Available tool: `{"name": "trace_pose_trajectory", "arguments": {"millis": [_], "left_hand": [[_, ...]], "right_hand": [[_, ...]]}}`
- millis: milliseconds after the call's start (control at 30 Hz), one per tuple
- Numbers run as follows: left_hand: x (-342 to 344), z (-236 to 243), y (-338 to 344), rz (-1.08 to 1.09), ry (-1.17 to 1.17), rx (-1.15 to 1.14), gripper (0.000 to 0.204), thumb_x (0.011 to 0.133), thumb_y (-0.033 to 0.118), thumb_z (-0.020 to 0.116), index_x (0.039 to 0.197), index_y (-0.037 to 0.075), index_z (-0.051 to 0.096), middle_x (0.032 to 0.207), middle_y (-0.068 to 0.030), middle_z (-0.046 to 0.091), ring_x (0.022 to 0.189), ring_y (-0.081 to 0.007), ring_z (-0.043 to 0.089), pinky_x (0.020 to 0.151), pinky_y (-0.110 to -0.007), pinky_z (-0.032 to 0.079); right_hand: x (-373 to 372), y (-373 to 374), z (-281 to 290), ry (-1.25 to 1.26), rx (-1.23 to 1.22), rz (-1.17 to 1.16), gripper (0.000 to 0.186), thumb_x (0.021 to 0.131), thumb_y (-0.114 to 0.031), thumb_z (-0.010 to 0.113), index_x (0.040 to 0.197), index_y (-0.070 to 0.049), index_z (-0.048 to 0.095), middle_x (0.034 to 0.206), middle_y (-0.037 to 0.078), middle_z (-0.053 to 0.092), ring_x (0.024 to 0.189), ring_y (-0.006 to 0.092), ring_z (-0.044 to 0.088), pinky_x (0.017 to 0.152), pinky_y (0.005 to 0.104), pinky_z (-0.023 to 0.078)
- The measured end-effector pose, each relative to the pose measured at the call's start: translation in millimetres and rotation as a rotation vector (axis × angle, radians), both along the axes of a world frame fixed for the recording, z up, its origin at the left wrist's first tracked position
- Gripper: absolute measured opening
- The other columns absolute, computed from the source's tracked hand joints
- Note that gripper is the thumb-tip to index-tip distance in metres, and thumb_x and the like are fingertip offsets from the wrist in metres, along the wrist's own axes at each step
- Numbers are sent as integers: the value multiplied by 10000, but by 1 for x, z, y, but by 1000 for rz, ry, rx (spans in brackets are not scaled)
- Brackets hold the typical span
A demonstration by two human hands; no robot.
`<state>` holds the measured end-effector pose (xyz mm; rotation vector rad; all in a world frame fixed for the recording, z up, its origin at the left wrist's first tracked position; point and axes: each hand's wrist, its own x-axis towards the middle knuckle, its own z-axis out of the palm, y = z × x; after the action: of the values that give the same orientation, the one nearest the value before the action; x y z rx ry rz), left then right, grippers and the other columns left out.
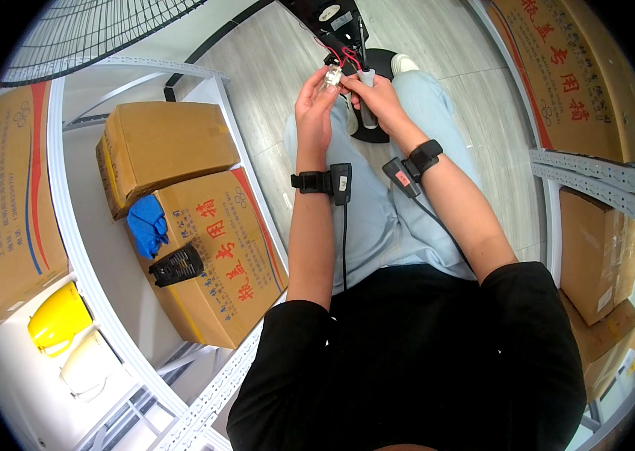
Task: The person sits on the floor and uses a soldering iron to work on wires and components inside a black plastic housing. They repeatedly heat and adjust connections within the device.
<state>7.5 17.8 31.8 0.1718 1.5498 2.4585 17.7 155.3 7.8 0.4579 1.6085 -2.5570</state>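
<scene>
My left hand [314, 113] is closed on a small white and clear connector block [333, 76], pinched between thumb and fingers. Close beside it, my right hand [382, 103] is wrapped around a screwdriver with a grey handle [368, 116]; its thin shaft points away from me. The right fingertips reach toward the connector block and seem to touch it or its wires. Red wires [349, 55] run from there to a black housing [330, 19] with pale labels, just beyond my hands. My fingers partly hide the block's near side.
A black round base [375, 134] sits on the floor between my legs. Left, a metal shelf holds cardboard boxes [167, 143], a blue cloth [148, 225] and a black plastic part [176, 265]. A wire grille [107, 30] hangs upper left. Boxes [595, 255] fill the right rack.
</scene>
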Motion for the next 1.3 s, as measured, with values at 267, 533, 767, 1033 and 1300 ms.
{"name": "trace_pose_trajectory", "arguments": {"millis": [267, 533, 767, 1033, 1300], "left_hand": [[-1, 0, 1, -6, 13, 5, 465, 937, 11, 558, 1372, -82, 424, 1327, -204, 537, 1228, -268, 546, 1081, -411, 429], [-4, -8, -5, -12, 39, 24, 542, 890, 0, 612, 1391, -72, 418, 1417, -220, 467, 1236, -257, 532, 1079, -385, 388], [-4, -2, -1, 2, 62, 10, 631, 846, -62, 648, 1417, -66, 381, 1460, -230, 418, 1320, -280, 470, 1098, -388, 377], [-5, -3, 1, 43, 114, -47, 720, 848, -71, 646, 1470, -45, 284, 1431, -228, 432, 1311, -292, 473, 1084, -402, 408], [-4, 0, 1, 25, 117, -13, 836, 787, -76, 713, 1488, -8, 261, 1485, -215, 355, 1268, -296, 512, 1034, -385, 459]], "right_hand": [[-1, 3, -4, 28, 30, 48, 237, 914, -279, 680, 903, -42, 673, 756, -5, 632, 626, 65, 544, 569, 219, 442], [-1, 5, 2, -69, -188, 124, 269, 933, -303, 650, 912, -36, 673, 770, 5, 635, 622, 83, 543, 572, 236, 450], [-6, 9, -4, 37, -225, 155, 215, 922, -253, 675, 952, -41, 676, 827, 6, 648, 674, 79, 550, 589, 233, 456], [-4, 5, 3, 120, -125, 75, 147, 936, -201, 662, 969, -58, 653, 763, -29, 592, 651, 60, 527, 596, 223, 434], [-6, 10, 6, -58, -224, 169, 316, 939, -363, 646, 988, -55, 697, 823, -5, 670, 662, 74, 532, 606, 231, 443]]}}
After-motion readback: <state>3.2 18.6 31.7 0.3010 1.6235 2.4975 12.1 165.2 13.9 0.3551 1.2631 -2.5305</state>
